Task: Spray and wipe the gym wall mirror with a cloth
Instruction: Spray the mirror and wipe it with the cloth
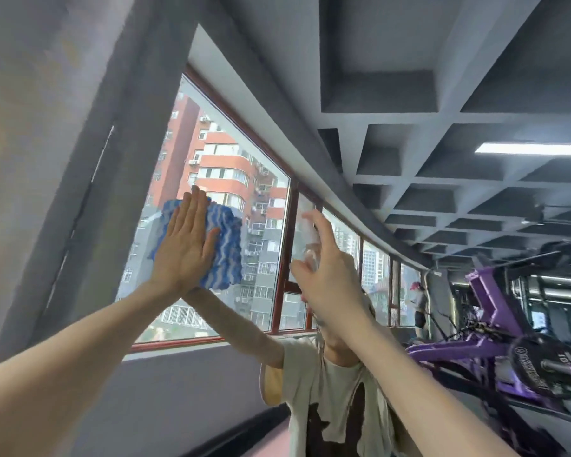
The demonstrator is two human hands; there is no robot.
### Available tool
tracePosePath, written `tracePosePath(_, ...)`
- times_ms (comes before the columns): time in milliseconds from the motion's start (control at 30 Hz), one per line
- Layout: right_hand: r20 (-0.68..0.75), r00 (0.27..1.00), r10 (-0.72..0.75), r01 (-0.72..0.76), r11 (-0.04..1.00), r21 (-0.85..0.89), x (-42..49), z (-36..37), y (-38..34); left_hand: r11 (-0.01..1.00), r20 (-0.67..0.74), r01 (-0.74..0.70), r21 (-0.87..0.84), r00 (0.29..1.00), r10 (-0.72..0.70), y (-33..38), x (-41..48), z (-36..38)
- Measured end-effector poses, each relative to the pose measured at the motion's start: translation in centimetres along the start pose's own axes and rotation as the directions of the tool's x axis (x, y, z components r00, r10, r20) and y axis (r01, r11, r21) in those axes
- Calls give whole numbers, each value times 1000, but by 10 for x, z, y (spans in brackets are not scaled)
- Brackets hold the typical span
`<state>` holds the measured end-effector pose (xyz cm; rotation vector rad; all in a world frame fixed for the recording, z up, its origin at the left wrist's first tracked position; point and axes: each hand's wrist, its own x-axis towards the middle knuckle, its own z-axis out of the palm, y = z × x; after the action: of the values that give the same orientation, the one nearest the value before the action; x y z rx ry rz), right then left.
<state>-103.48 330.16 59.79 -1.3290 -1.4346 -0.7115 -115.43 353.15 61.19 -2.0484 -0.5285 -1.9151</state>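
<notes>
Both your bare arms reach up and forward. Your left forearm [80,331] rises from the lower left, and your left hand [185,245] lies flat, fingers straight and close together, palm pressing the cloth [226,245]. Your right forearm [426,374] climbs from the lower right. Your right hand [327,278], back toward you, grips the spray bottle [310,232], with the forefinger stretched up over its top.

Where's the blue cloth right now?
Head view, left of centre: the left hand presses the blue cloth on the mirror, left of the spray bottle.
</notes>
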Motion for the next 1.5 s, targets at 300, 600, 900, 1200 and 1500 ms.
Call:
tracePosePath(300, -120, 973, 196, -203, 978, -55, -19, 47, -16, 985, -31, -90, -145, 996, 87, -22, -1, -6)
tracePosePath(600, -246, 885, 395, -404, 915, 14, -31, 37, -39, 977, -77, -201, -64, 978, 196, -31, -2, -3)
tracePosePath(900, -321, 820, 474, -452, 880, 146, -58, -11, -53, 990, -161, -131, 53, 977, 138, -18, -11, 4)
tracePosePath(1200, -358, 838, 412, -432, 901, 27, -56, -38, -22, 928, -83, -348, -133, 937, 340, 92, 20, 19)
tracePosePath(1500, -486, 745, 456, -497, 866, 50, -70, -51, -1, 537, -32, -820, -197, 553, 833, 162, -2, 45)
